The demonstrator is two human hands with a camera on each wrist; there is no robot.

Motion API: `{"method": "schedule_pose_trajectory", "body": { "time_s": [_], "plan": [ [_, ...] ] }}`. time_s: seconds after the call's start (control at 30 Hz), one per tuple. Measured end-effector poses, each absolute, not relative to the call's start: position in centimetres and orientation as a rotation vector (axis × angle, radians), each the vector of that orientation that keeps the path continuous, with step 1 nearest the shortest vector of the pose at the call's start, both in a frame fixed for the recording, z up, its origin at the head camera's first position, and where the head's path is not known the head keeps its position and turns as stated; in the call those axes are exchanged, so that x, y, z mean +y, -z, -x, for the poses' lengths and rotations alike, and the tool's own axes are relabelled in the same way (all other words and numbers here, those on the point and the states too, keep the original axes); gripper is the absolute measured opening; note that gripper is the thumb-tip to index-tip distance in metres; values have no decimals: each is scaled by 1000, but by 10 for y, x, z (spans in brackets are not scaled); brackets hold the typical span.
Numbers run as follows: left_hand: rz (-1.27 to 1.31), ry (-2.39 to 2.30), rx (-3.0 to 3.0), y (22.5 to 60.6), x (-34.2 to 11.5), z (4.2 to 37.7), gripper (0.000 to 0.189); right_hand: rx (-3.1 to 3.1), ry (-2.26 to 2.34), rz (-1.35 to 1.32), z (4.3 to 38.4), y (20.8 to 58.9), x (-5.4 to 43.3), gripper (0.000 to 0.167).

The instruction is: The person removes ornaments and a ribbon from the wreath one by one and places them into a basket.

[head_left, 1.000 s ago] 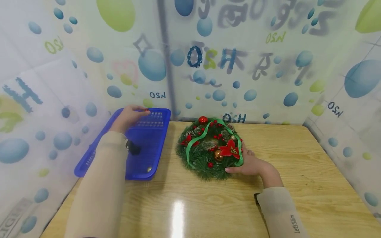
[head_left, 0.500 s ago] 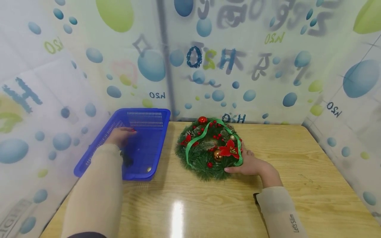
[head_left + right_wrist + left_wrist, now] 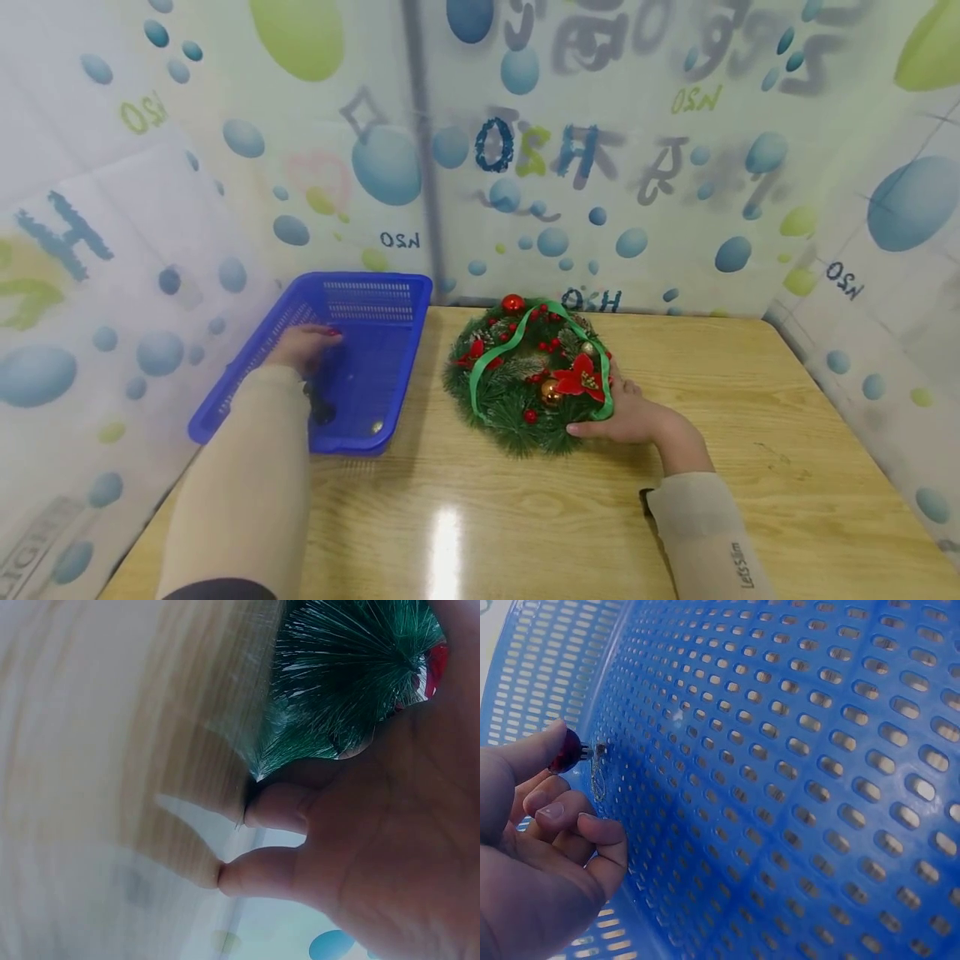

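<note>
"What's the left grip [image 3: 547,859] holding?"

"A dark red bauble [image 3: 568,752], pinched under the thumb, the opposing finger mostly hidden. A silver cap [image 3: 586,751] and a string loop [image 3: 598,776] stick out beyond that grip."

"And around it?"

"The blue basket [image 3: 410,367]: the grip is down inside, toward its left wall. A small gold-coloured thing [image 3: 377,427] lies in the corner nearer the person, right of the grip."

"How about the right grip [image 3: 630,412]?"

"Thumb and fingers apart, resting against the edge of the wreath [image 3: 517,383]. Two fingertips touch the desk [image 3: 750,400]; how firmly the others press, I can't tell."

"So the wreath is where?"

"On the desk, between the two grips, touching the right one. Just left of that grip sit a red flower [image 3: 581,377] and a gold bauble [image 3: 551,392]; a green ribbon [image 3: 553,308] curves across, one end beside its fingers."
</note>
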State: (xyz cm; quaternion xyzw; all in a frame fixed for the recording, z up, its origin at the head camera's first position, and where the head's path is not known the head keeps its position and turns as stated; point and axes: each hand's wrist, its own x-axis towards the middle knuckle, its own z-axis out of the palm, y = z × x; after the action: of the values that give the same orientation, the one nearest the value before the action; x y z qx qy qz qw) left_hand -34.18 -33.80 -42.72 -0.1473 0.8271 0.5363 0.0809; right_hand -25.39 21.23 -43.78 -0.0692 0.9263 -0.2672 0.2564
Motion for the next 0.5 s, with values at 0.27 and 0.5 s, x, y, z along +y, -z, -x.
{"method": "schedule_pose_trajectory", "body": {
  "time_s": [0.27, 0.5],
  "plan": [
    [467, -1540, 2487, 421, -338, 342, 63, 2504, 735, 169, 253, 437, 212, 149],
    [409, -1519, 2638, 409, -337, 345, 68, 2497, 737, 172, 253, 435, 210, 149]
  ]
}}
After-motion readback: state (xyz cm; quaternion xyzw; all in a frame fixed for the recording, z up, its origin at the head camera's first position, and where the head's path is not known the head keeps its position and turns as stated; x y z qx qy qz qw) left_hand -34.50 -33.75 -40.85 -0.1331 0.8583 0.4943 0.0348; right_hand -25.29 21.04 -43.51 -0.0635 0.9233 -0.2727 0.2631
